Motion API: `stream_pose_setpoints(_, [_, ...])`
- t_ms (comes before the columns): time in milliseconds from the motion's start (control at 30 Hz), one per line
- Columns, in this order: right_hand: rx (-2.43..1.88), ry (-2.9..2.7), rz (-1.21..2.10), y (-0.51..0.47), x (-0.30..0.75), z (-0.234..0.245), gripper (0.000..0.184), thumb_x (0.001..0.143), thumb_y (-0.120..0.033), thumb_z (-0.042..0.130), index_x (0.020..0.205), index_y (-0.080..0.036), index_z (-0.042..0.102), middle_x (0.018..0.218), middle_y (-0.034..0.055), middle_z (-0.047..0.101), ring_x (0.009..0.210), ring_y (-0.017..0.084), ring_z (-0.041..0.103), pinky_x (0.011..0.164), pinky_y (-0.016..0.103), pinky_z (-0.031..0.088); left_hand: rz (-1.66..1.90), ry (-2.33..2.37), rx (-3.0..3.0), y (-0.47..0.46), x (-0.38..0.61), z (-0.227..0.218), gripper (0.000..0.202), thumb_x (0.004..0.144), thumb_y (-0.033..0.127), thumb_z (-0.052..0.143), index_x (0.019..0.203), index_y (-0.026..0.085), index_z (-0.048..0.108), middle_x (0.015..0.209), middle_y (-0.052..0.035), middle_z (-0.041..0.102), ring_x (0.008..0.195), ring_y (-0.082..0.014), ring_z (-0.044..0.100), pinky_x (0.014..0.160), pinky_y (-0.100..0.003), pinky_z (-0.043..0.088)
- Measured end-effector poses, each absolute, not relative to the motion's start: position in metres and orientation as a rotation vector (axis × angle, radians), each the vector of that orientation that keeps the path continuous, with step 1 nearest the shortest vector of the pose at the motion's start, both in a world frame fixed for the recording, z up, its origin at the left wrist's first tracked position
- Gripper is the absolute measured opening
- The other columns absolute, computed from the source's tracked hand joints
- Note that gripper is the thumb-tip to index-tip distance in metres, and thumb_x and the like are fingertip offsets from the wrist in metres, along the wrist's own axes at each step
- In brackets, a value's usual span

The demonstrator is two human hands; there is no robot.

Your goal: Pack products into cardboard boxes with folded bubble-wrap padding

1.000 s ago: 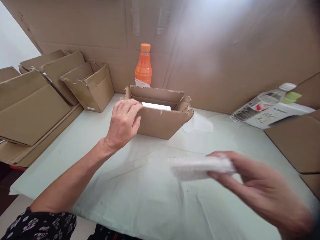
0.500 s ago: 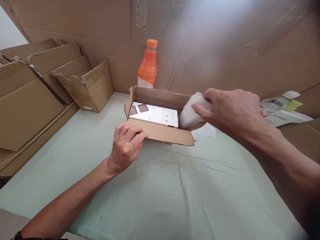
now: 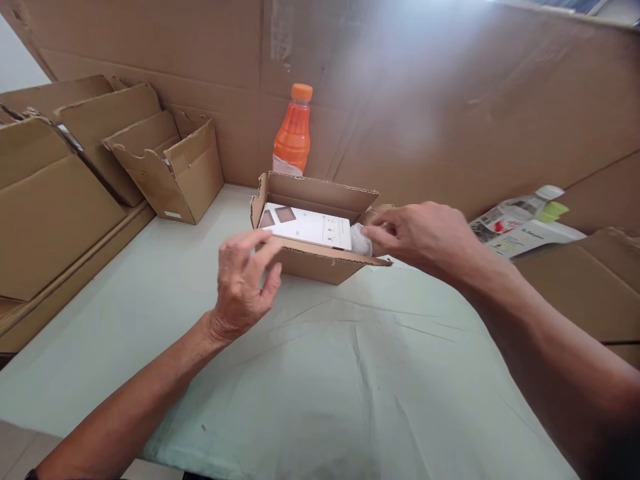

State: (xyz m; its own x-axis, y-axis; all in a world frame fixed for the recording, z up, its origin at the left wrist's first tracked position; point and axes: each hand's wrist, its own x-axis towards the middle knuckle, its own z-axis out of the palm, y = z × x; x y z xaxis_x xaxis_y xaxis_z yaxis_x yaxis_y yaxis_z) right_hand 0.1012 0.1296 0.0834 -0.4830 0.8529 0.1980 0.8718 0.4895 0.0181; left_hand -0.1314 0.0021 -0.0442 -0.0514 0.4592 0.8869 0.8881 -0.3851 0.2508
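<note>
A small open cardboard box (image 3: 320, 270) stands on the pale green cloth. Inside lies a white printed carton (image 3: 310, 225), and a white wrapped bundle (image 3: 361, 240) fills the right end, partly hidden by fingers. My left hand (image 3: 245, 280) is at the box's front left corner, fingertips at the front flap, thumb and fingers apart. At the right end, the thumb and bent fingers of my right hand (image 3: 420, 233) close about the brown end flap (image 3: 377, 213), beside the bundle. The fingertips are partly hidden there.
An orange bottle (image 3: 293, 137) stands behind the box, against a tall cardboard wall (image 3: 200, 53). Several cardboard bins (image 3: 197, 173) line the left side. A clear bottle (image 3: 525, 205) and a white pouch (image 3: 540, 237) lie at the right, near another cardboard box (image 3: 570, 287).
The wrapped bundle has gone down into the box's right end. My right hand has come lower and left. The front flap has tilted upward, and my left hand's fingers have spread.
</note>
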Motion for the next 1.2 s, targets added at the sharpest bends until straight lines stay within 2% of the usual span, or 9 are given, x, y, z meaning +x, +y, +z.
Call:
stream_pose_setpoints(167, [-1.519,-2.104,0.007,0.091,0.155,0.069,0.03,0.083,-0.046,0.057,0.08,-0.022,0.073,0.07,0.0043,0.071,0.063,0.018,0.06,0.065,0.034,0.044,-1.717,-1.792,-1.705,0.0,-0.157,-0.044,0.048,0.087,0.021,0.063,0.135,0.023,0.057,0.136,-0.0106,0.059,0.129,-0.0267,0.058,0.108,-0.047,0.05])
stream_pose_setpoints(333, [-1.34,-2.117,0.606,0.101,0.149,-0.005,0.051,0.08,-0.051,0.062,0.12,-0.02,0.063,0.115,0.0121,0.074,0.096,0.026,0.069,0.071,0.037,0.054,-2.077,-2.18,-1.827,0.021,-0.164,-0.065,0.066,0.081,0.03,0.067,0.144,0.027,0.05,0.148,-0.0105,0.055,0.133,-0.0294,0.056,0.105,-0.05,0.052])
stream_pose_setpoints(500, [-1.399,-2.015,0.716,0.11,0.138,-0.038,0.039,0.086,-0.05,0.056,0.107,-0.017,0.063,0.093,0.0098,0.075,0.071,0.022,0.064,0.064,0.036,0.052,-2.3,-2.24,-1.785,0.032,-0.125,-0.068,0.071,0.074,0.029,0.066,0.142,0.016,0.05,0.134,-0.0142,0.064,0.124,-0.03,0.06,0.1,-0.048,0.055])
stream_pose_setpoints(600, [-1.444,-1.955,0.682,0.095,0.169,-0.036,0.039,0.085,-0.054,0.059,0.099,-0.018,0.064,0.085,0.0094,0.074,0.069,0.024,0.065,0.062,0.037,0.051,-2.308,-2.196,-1.885,0.007,-0.096,-0.066,0.071,0.075,0.025,0.066,0.144,0.017,0.05,0.135,-0.0135,0.064,0.124,-0.0281,0.061,0.101,-0.044,0.055])
stream_pose_setpoints(767, [-1.366,-1.979,0.781,0.081,0.177,-0.037,0.043,0.083,-0.06,0.065,0.098,-0.02,0.066,0.093,0.0101,0.075,0.077,0.027,0.069,0.064,0.039,0.055,-2.238,-2.282,-1.816,-0.078,-0.082,-0.074,0.069,0.083,0.02,0.063,0.15,0.025,0.046,0.149,-0.0111,0.055,0.127,-0.0265,0.059,0.107,-0.045,0.052])
stream_pose_setpoints(933, [-0.841,-2.202,1.075,0.083,0.049,-0.047,0.039,0.088,-0.046,0.06,0.114,-0.017,0.064,0.108,0.0114,0.074,0.09,0.025,0.069,0.074,0.038,0.058,-2.253,-2.396,-1.158,-0.165,-0.118,-0.086,0.064,0.09,0.029,0.065,0.151,0.028,0.043,0.151,-0.0117,0.051,0.131,-0.028,0.057,0.11,-0.047,0.051])
stream_pose_setpoints(1067, [-0.574,-2.265,1.168,0.078,-0.083,-0.06,0.069,0.087,-0.03,0.057,0.152,-0.016,0.039,0.147,0.0158,0.055,0.131,0.03,0.056,0.097,0.044,0.057,-2.237,-2.229,-0.95,-0.185,-0.154,-0.087,0.072,0.09,0.032,0.068,0.155,0.03,0.037,0.16,-0.0115,0.04,0.151,-0.0303,0.037,0.117,-0.047,0.046])
stream_pose_setpoints(1133, [-0.617,-2.31,1.079,0.069,-0.134,-0.07,0.081,0.088,-0.027,0.056,0.16,-0.008,0.024,0.164,0.0225,0.032,0.149,0.032,0.038,0.11,0.047,0.05,-2.179,-2.222,-0.969,-0.18,-0.172,-0.088,0.073,0.091,0.032,0.066,0.157,0.032,0.034,0.164,-0.011,0.034,0.154,-0.0301,0.032,0.117,-0.047,0.046])
stream_pose_setpoints(1200, [-0.637,-2.374,1.026,0.06,-0.169,-0.082,0.084,0.089,-0.027,0.055,0.16,0.0,0.02,0.166,0.0276,0.022,0.154,0.032,0.028,0.118,0.047,0.044,-2.125,-2.245,-1.006,-0.17,-0.191,-0.092,0.073,0.092,0.031,0.063,0.158,0.032,0.031,0.166,-0.0114,0.031,0.155,-0.0293,0.031,0.118,-0.049,0.044])
